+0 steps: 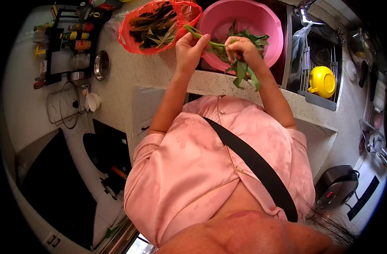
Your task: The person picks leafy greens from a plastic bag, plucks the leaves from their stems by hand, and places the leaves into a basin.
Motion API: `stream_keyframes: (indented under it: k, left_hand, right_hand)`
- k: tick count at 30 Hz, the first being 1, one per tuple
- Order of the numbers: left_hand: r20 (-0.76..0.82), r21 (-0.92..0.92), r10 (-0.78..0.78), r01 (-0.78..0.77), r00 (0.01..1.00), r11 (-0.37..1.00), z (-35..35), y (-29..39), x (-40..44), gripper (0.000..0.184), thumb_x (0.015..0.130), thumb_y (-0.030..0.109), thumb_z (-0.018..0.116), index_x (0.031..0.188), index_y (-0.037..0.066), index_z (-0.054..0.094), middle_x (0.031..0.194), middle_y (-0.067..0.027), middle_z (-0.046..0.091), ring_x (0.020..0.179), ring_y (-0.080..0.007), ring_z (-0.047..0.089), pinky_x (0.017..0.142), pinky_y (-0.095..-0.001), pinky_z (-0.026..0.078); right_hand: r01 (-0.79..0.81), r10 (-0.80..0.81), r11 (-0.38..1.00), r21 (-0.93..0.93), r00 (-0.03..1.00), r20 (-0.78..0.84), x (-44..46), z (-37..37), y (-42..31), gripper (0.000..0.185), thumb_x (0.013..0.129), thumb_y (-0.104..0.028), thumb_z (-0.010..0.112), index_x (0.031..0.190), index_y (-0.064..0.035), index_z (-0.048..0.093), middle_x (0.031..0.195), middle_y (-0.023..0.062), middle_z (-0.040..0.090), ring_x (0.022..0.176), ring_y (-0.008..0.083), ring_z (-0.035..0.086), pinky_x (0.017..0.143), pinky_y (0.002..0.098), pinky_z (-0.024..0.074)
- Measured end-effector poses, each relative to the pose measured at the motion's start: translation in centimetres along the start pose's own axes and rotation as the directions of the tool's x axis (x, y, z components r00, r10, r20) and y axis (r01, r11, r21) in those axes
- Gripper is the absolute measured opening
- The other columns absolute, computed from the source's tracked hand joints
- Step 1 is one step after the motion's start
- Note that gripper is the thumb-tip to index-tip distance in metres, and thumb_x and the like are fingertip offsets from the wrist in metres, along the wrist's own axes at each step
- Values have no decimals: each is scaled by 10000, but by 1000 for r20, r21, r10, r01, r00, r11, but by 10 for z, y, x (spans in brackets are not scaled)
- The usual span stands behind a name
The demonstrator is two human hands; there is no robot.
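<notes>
A green leafy stem [218, 44] stretches between my two hands above the near edge of a pink basin [273, 23]. My left hand [190, 51] pinches its bare end, with thumb and fingers closed. On its leafy end, the fingers of my right hand [243, 50] are closed too. Several green leaves [241, 77] hang below my right hand, over the basin's rim. Loose leaves [260, 40] lie inside the basin. Beside my left hand, an open red plastic bag [189, 15] holds dark stalks and leaves [153, 27].
To the right, a yellow pot-like vessel [322, 81] rests on a drying rack [305, 70] near the faucet [302, 15]. A metal bowl [102, 64] stands left on the speckled counter [145, 74]. A dark appliance [337, 186] sits lower right.
</notes>
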State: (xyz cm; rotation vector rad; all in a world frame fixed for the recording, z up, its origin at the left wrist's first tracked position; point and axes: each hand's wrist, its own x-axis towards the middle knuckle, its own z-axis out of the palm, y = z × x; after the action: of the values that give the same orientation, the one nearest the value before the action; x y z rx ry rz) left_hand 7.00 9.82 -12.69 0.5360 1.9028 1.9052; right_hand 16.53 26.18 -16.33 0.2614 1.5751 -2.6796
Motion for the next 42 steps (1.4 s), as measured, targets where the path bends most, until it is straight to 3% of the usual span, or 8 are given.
stream_keyframes:
  k: [3, 10, 19, 23, 27, 31, 35, 42]
  left_hand:
    - [24, -116, -50, 53, 998, 992, 2, -9, -4, 179, 838, 182, 672, 780, 20, 620, 617, -19, 598, 504, -48, 498, 455, -197, 378]
    - [1, -233, -53, 52, 999, 971, 0, -13, -6, 185, 852, 177, 651, 767, 17, 613, 617, -27, 597, 505, -62, 496, 471, -203, 379]
    - [-121, -447, -126, 60, 985, 892, -23, -10, -6, 192, 878, 181, 619, 780, 16, 600, 634, -55, 602, 481, -92, 515, 435, -229, 392]
    - [-136, -366, -111, 54, 985, 929, -47, -3, -4, 222, 888, 198, 604, 761, 17, 587, 639, -79, 607, 478, -106, 525, 426, -232, 415]
    - [-52, -289, -159, 138, 986, 947, -36, -10, -11, 209, 888, 206, 604, 782, 27, 577, 655, -68, 598, 494, -109, 516, 449, -234, 412]
    - [30, -149, -185, 187, 982, 971, -15, -16, -19, 183, 892, 194, 594, 823, 27, 568, 676, -48, 588, 521, -103, 508, 472, -234, 412]
    - [110, -73, -235, 244, 966, 967, 4, -32, -27, 173, 901, 172, 579, 832, 13, 574, 693, -39, 589, 533, -80, 506, 471, -209, 400]
    - [292, -24, -330, 352, 898, 936, 26, -44, -36, 279, 905, 166, 571, 1106, -26, 548, 727, -46, 623, 559, -61, 542, 485, -189, 440]
  right_hand:
    - [-48, -11, 811, 583, 995, 97, 3, -2, 8, 115, 825, -101, 465, 811, -5, 526, 594, 10, 410, 501, 118, 391, 489, 251, 379]
    - [-184, -92, 625, 758, 947, 307, 6, 1, 20, 141, 866, -99, 422, 805, 3, 497, 595, 22, 380, 533, 136, 382, 522, 277, 391]
    - [-13, -55, 682, 731, 996, 68, 9, -26, 22, 103, 826, -119, 453, 756, -44, 453, 600, 9, 368, 543, 137, 403, 544, 294, 401]
    - [288, -180, 939, 189, 878, -443, 1, -37, -12, 131, 835, -154, 483, 813, -34, 531, 645, 29, 471, 582, 151, 505, 563, 284, 457]
    - [368, -448, 891, -264, 803, -393, 28, -54, -29, 247, 845, -246, 560, 929, -17, 602, 791, 78, 589, 714, 177, 582, 653, 293, 476]
    - [280, -796, 34, -959, 588, 143, 32, -38, -24, 377, 799, -282, 635, 1066, -17, 604, 1002, 161, 620, 875, 264, 609, 784, 352, 479]
    - [336, -340, 602, -725, 929, 148, -6, 4, -1, 350, 817, -183, 635, 1120, -17, 576, 922, 115, 642, 823, 193, 616, 776, 286, 478]
    - [-9, -238, 829, -559, 899, -367, -64, -34, 7, 279, 880, -95, 521, 1146, -32, 576, 737, 44, 625, 664, 91, 583, 598, 251, 469]
